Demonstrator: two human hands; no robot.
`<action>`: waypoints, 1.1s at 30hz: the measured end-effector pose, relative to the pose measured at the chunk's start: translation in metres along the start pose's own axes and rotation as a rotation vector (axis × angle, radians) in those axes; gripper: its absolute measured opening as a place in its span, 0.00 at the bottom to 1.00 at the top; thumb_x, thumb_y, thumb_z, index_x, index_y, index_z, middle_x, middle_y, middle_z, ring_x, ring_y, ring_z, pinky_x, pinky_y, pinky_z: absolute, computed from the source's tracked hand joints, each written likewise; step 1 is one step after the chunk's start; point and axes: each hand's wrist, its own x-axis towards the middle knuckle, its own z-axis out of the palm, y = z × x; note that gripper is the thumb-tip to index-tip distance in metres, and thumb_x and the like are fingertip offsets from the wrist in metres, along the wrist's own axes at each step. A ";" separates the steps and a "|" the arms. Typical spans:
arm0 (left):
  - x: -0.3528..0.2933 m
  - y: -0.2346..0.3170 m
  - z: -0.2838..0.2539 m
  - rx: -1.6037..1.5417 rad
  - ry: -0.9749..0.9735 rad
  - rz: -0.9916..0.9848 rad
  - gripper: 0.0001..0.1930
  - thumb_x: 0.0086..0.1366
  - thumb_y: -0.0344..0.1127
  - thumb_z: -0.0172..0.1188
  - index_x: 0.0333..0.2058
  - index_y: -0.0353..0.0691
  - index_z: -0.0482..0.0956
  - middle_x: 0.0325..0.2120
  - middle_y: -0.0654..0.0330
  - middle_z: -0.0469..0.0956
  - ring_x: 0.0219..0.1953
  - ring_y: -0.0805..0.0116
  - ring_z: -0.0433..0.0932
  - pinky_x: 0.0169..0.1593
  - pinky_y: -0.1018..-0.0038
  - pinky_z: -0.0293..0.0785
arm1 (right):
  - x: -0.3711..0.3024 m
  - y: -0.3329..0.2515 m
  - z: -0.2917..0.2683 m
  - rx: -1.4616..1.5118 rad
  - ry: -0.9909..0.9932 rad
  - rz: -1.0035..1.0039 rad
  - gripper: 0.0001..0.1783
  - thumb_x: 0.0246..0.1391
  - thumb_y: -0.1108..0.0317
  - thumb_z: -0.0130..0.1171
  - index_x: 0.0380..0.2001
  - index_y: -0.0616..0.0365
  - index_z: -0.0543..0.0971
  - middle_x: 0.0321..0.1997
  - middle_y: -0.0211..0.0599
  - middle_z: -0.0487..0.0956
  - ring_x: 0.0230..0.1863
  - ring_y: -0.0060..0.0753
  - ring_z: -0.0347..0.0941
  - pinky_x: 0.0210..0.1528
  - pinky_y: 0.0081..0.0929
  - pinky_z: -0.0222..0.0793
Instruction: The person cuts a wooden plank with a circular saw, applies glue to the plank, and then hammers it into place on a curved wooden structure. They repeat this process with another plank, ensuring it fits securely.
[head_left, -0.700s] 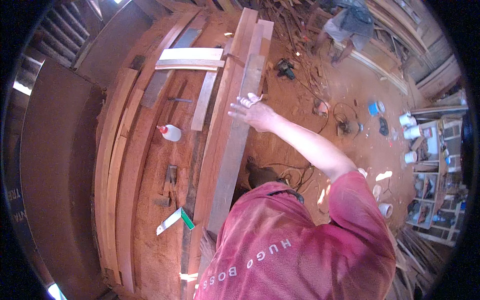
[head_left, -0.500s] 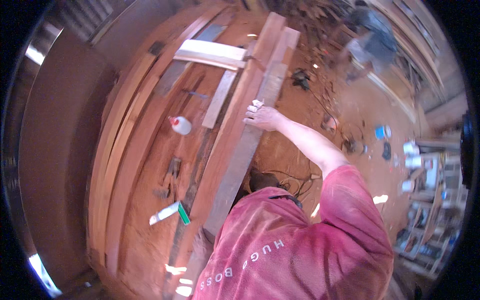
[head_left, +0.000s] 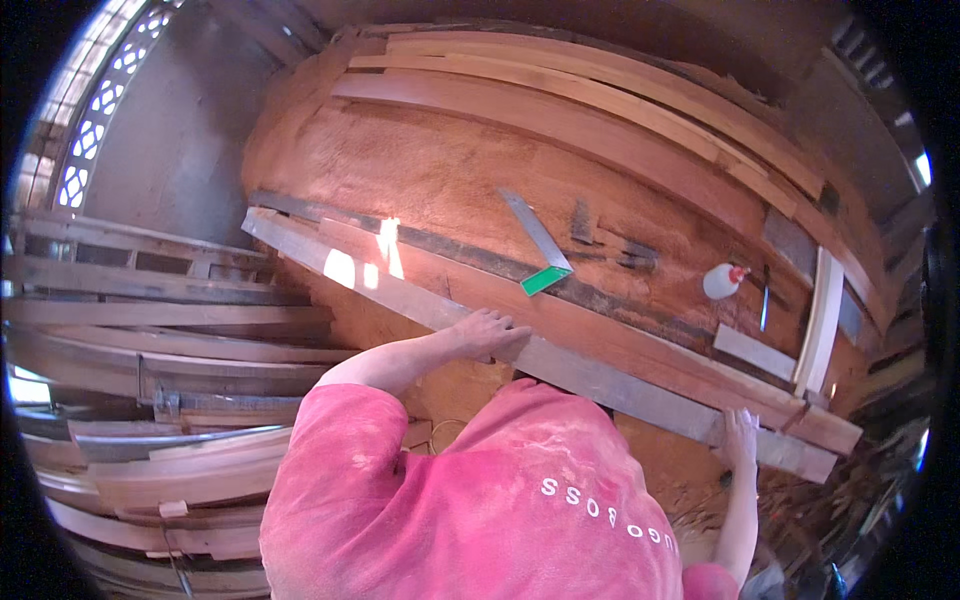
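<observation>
A long grey-brown board (head_left: pixel 620 386) runs slantwise in front of me, from far left to near right, along the near side of a reddish plank (head_left: pixel 640 345). My left hand (head_left: pixel 490 333) grips its middle, fingers over the top and thumb pointing right. Toward the board's right end, my right hand (head_left: pixel 740 435) is closed over the near edge, fingertips on the upper face. Just beyond the reddish plank lies a try square (head_left: pixel 546 280) with a green handle and metal blade. A white bottle with a red cap (head_left: pixel 718 283) is farther right.
Several long planks (head_left: pixel 560 115) lie along the far side. Short pale boards (head_left: pixel 820 315) lie crosswise at the right, by a loose short strip (head_left: pixel 755 352). Dark tools or blocks (head_left: pixel 620 245) sit beyond the square. Stacked timber (head_left: pixel 180 340) fills the left side.
My view has swung round, so the board now runs across instead of away. The left hand, mostly hidden before, now shows on the board. My right hand still rests on the board.
</observation>
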 end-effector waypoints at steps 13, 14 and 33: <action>0.062 -0.089 -0.082 0.027 -0.070 -0.118 0.54 0.45 0.39 0.80 0.71 0.59 0.59 0.59 0.47 0.71 0.58 0.40 0.74 0.60 0.50 0.73 | 0.095 -0.015 -0.063 0.143 0.113 0.088 0.41 0.42 0.53 0.74 0.61 0.52 0.74 0.61 0.50 0.72 0.66 0.60 0.66 0.68 0.66 0.58; 0.063 -0.102 -0.067 0.010 -0.069 -0.118 0.55 0.44 0.40 0.80 0.71 0.59 0.59 0.58 0.47 0.71 0.58 0.40 0.74 0.60 0.50 0.73 | 0.101 -0.029 -0.070 0.129 0.108 0.086 0.38 0.44 0.56 0.72 0.60 0.51 0.75 0.59 0.49 0.72 0.65 0.59 0.66 0.67 0.63 0.58; 0.035 0.014 -0.001 -0.230 0.017 0.045 0.44 0.51 0.49 0.75 0.66 0.47 0.67 0.61 0.49 0.71 0.63 0.46 0.69 0.64 0.53 0.67 | 0.098 -0.066 -0.043 0.112 0.124 0.325 0.46 0.42 0.51 0.74 0.66 0.42 0.71 0.66 0.35 0.72 0.69 0.46 0.64 0.73 0.53 0.53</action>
